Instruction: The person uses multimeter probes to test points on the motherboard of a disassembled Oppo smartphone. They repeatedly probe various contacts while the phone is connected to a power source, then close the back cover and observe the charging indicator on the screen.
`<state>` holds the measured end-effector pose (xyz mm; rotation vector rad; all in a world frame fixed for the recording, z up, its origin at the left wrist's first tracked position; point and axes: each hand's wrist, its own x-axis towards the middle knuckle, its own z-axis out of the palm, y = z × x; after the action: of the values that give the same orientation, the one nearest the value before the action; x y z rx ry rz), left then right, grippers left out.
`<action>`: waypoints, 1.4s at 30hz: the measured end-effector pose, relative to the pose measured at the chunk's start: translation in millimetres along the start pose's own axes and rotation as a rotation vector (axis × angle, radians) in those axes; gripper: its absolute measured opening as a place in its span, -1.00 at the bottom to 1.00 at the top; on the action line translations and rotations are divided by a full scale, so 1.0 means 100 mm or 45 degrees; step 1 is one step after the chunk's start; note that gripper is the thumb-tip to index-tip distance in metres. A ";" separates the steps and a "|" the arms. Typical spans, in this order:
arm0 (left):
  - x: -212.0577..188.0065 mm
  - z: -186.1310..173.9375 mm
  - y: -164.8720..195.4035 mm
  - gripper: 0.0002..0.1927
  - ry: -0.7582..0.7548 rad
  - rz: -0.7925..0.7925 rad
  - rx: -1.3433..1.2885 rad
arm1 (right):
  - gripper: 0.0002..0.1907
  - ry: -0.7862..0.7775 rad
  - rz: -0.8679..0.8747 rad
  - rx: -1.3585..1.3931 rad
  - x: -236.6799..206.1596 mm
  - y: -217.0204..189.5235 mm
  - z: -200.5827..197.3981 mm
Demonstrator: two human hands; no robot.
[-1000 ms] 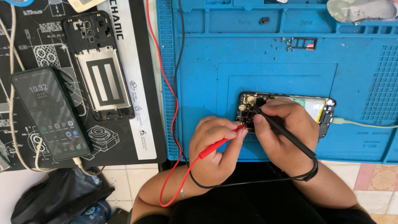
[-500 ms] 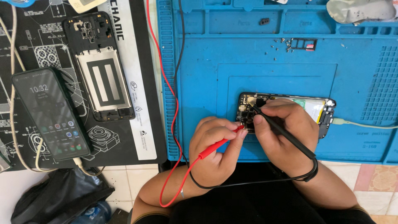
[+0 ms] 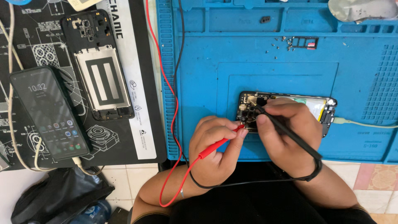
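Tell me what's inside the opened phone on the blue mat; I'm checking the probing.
Inside the opened phone: dark circuit board at the left end, pale battery toward the right. The right hand covers the middle.

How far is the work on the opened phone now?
Done: the back cover is off and lies on the black mat; loose screws sit on the blue mat. In hand: the left hand holds the red probe, the right hand the black probe, both on the opened phone. Left: the phone remains uncovered.

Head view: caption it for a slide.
Left hand and right hand press red probe and black probe onto an opened phone.
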<state>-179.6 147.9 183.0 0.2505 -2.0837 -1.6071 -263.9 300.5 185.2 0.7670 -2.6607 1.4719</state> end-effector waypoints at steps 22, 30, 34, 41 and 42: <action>0.00 -0.01 0.00 -0.66 -0.016 0.017 0.014 | -0.76 0.017 0.067 0.327 -0.09 0.06 -0.06; -0.01 0.00 0.00 -0.65 0.000 0.003 -0.001 | -0.74 -0.017 0.080 0.445 -0.17 0.05 -0.13; -0.05 0.00 -0.03 -0.63 0.014 0.003 -0.032 | -0.74 -0.034 0.087 0.376 -0.23 0.00 -0.19; -0.17 -0.02 -0.10 -0.57 0.125 -0.212 -0.570 | -0.77 -0.104 -0.004 0.347 -0.32 -0.04 -0.17; -0.18 -0.02 -0.10 -0.57 0.115 -0.210 -0.555 | -0.76 -0.114 -0.032 0.313 -0.32 -0.04 -0.16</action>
<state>-164.7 150.7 169.0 0.3408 -1.6288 -2.0571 -237.4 325.1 190.0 0.8958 -2.5500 1.8233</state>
